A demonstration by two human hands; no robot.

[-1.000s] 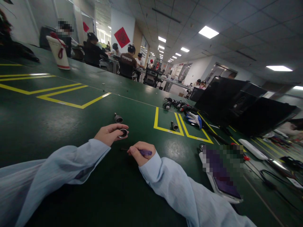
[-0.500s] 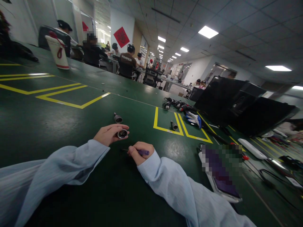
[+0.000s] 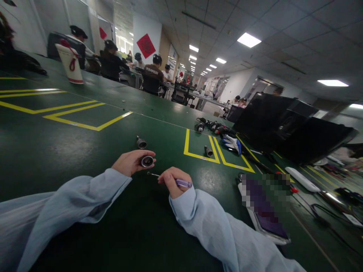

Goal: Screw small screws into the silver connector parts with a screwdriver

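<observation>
My left hand (image 3: 131,161) is closed around a round metal connector shell (image 3: 147,161), its open dark end turned toward me. In my right hand (image 3: 174,180) is a screwdriver with a translucent purple handle (image 3: 183,183). Its thin shaft points left, and the tip is just below and apart from the shell; a tiny bit at the tip is too small to name. Just beyond my left fingers lies a similar metal connector (image 3: 141,142). Another metal connector (image 3: 208,151) rests inside a yellow tape outline to the right.
A phone-like device (image 3: 263,207) lies right of my right forearm. Farther back are a white-and-blue glove (image 3: 231,143), cabled connectors (image 3: 200,126) and large black cases (image 3: 266,113). A white cup (image 3: 70,64) stands at the far left of the green table (image 3: 85,158). People sit beyond it.
My right hand has drawn back a little to the right with the screwdriver, whose shaft now shows clearly. My left hand and the shell have barely moved.
</observation>
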